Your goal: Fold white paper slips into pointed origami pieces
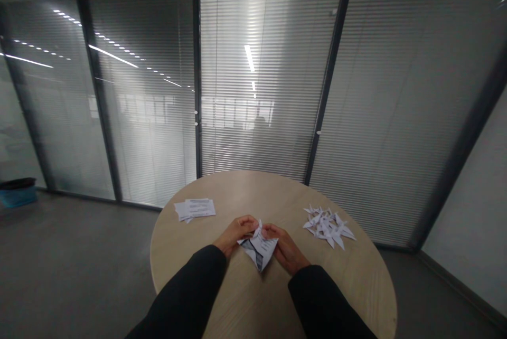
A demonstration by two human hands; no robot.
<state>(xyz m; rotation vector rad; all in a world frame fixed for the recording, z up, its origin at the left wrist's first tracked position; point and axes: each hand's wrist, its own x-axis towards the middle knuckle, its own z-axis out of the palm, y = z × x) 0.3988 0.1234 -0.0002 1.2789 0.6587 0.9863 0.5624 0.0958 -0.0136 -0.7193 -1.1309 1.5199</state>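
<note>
Between my two hands is a partly folded sheet of printed paper, white with dark print and a grey picture patch. One corner points down toward me, and a narrow flap stands up at its top. My left hand pinches the paper near its upper left, fingers closed around the edge. On the other side, my right hand grips the upper right edge, its fingertips close to the raised flap. The fingertips are partly hidden by the paper.
A round wooden table stands before me. Several flat printed sheets lie at its left. At the right is a heap of folded white paper cranes. Behind the table runs a glass partition with blinds. A blue bin sits far left.
</note>
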